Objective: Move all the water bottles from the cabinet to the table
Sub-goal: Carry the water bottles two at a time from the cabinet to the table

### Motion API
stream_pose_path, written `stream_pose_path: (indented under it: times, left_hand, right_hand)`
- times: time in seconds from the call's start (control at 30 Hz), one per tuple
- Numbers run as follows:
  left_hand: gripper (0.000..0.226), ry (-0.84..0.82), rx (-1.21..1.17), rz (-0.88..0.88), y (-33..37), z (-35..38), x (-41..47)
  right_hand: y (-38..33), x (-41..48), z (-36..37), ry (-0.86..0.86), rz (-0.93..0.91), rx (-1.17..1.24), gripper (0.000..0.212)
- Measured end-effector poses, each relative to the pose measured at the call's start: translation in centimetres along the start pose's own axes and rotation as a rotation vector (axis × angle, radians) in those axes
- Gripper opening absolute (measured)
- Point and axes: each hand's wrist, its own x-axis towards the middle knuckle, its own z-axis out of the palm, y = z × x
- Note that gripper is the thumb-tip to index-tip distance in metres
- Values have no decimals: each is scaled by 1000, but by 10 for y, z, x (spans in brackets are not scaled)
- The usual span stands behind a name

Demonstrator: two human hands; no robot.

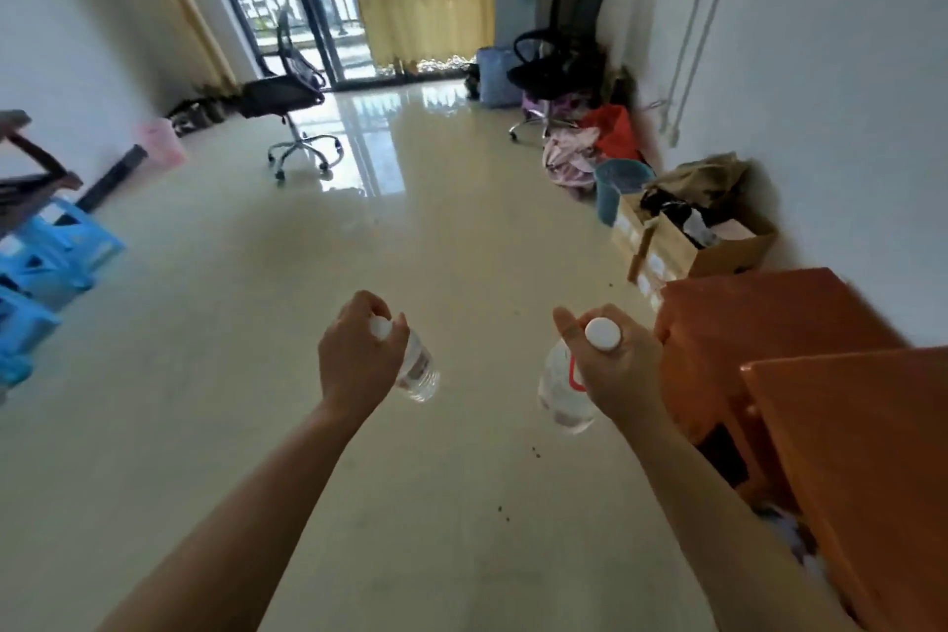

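My left hand (354, 357) grips a clear water bottle (418, 370) by its neck, just under the white cap, and the bottle hangs down above the floor. My right hand (615, 364) holds a second clear water bottle (559, 390) with a white cap and a red label, also by the neck. Both bottles are held out in front of me over the tiled floor. An orange wooden cabinet (759, 323) stands close on the right, its open door (862, 467) jutting toward me. No table top is clearly in view.
A cardboard box (687, 241) and a blue bucket (615, 185) line the right wall. Two office chairs (287, 92) (564, 46) stand farther back near the balcony door. Blue plastic stools (46, 262) and dark wooden furniture (31, 185) sit at the left edge.
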Motion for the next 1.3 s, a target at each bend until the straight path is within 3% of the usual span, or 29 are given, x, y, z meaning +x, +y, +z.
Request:
stream_pose_path:
  times: [0.3,0.6,0.83,1.13,1.3]
  left_hand:
    - [23,252,107,-186,-210,-208,62]
    - [27,402,236,-346,-405,-307,131]
    - [24,382,333,-487,-556,-368,264]
    - [22,547,431,-581,-694,-482,406]
    - [21,551,370,-657,-813,-523,479]
  right_hand:
    - [-143,-35,295,-382,-84,141,35]
    - [-211,-57,570,-676,-141,202,34]
    - [-242,-41,817,-878,-187,224,36]
    - [-360,-9,1053,-942,-287,267,42]
    - [-394,-4,1195,-940,-322,222,38]
